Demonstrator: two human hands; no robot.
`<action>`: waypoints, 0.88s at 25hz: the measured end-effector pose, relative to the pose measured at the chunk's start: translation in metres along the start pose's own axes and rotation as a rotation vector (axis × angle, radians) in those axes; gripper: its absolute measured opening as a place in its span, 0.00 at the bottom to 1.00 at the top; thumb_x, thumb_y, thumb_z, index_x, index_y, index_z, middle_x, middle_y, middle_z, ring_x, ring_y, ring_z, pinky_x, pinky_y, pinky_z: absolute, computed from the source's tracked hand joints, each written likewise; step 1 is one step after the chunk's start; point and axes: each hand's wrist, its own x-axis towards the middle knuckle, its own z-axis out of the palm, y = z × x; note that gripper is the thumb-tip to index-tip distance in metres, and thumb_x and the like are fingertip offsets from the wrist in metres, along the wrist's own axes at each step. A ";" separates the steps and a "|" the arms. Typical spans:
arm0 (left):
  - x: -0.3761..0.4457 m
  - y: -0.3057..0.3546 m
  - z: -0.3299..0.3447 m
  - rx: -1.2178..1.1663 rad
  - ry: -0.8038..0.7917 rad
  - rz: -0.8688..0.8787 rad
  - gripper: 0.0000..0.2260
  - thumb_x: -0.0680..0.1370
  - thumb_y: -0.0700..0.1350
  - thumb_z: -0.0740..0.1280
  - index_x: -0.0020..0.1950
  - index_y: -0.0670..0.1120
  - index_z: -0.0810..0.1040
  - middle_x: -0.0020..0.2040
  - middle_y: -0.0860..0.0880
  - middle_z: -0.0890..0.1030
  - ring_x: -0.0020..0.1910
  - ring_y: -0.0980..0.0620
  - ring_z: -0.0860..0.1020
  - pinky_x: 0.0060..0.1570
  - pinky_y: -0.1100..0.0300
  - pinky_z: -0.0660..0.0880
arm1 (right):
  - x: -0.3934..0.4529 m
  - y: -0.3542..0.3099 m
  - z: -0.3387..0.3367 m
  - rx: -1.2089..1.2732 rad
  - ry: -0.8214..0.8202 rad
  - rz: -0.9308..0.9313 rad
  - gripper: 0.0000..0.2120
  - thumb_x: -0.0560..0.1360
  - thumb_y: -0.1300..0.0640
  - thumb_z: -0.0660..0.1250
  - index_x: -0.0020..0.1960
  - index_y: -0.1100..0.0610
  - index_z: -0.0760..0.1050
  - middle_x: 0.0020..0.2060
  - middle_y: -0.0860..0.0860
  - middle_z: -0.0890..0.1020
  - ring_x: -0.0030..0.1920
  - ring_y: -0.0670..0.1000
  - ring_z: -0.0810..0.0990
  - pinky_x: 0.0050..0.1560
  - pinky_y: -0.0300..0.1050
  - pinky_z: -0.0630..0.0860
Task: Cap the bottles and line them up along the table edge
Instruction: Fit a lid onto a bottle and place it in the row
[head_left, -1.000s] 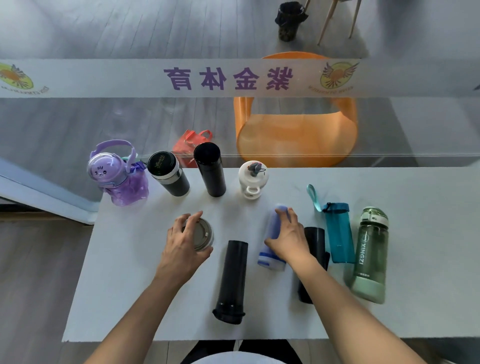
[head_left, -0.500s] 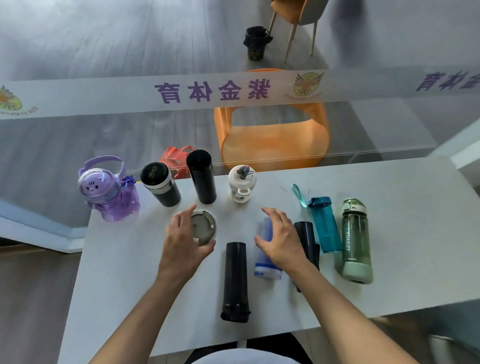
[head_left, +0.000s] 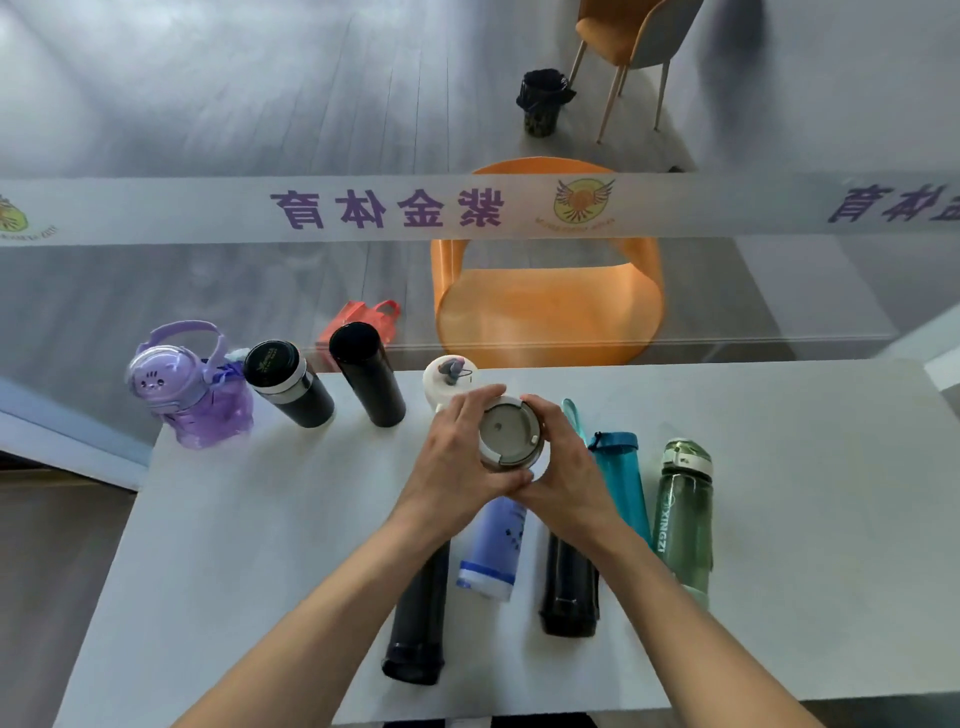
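Risk: cross-threading | grey lid (head_left: 509, 435) pinched between left hand (head_left: 457, 467) and right hand (head_left: 566, 478), atop tilted lavender bottle (head_left: 493, 545) mid-table | askew seating jams it (mouth hidden) | bottle could slip.

Pale grey table (head_left: 260, 519). Translucent purple jug (head_left: 195, 384) with cat face on lid. 2 upright black flasks (head_left: 288, 384) (head_left: 369, 374), the first with a silver band. White bottle (head_left: 444, 376). Grey, white-rimmed lid (head_left: 509, 434). Lavender-and-white bottle (head_left: 493, 551) with blue stripes. 2 black lying bottles (head_left: 418, 618) (head_left: 569, 592). Teal bottle (head_left: 621, 478). Green bottle (head_left: 680, 514) with white lettering.
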 end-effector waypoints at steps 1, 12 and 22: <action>0.008 0.003 0.005 0.011 -0.030 -0.008 0.40 0.64 0.53 0.80 0.72 0.56 0.65 0.65 0.56 0.72 0.65 0.56 0.70 0.65 0.58 0.69 | 0.007 0.009 -0.011 -0.007 -0.015 0.001 0.39 0.64 0.47 0.78 0.71 0.46 0.65 0.63 0.43 0.77 0.62 0.46 0.76 0.63 0.51 0.75; 0.069 -0.047 0.033 0.447 0.108 -0.228 0.33 0.74 0.41 0.71 0.76 0.53 0.64 0.76 0.44 0.61 0.71 0.40 0.64 0.72 0.49 0.62 | 0.098 0.099 -0.038 0.014 -0.071 0.063 0.39 0.64 0.54 0.82 0.69 0.49 0.67 0.62 0.46 0.78 0.61 0.46 0.76 0.62 0.39 0.73; 0.111 -0.073 0.032 0.515 0.035 -0.427 0.35 0.70 0.45 0.74 0.75 0.51 0.64 0.76 0.42 0.62 0.73 0.39 0.61 0.71 0.50 0.62 | 0.109 0.113 -0.018 0.033 -0.008 0.116 0.37 0.64 0.52 0.82 0.67 0.45 0.67 0.59 0.46 0.78 0.58 0.47 0.77 0.55 0.32 0.71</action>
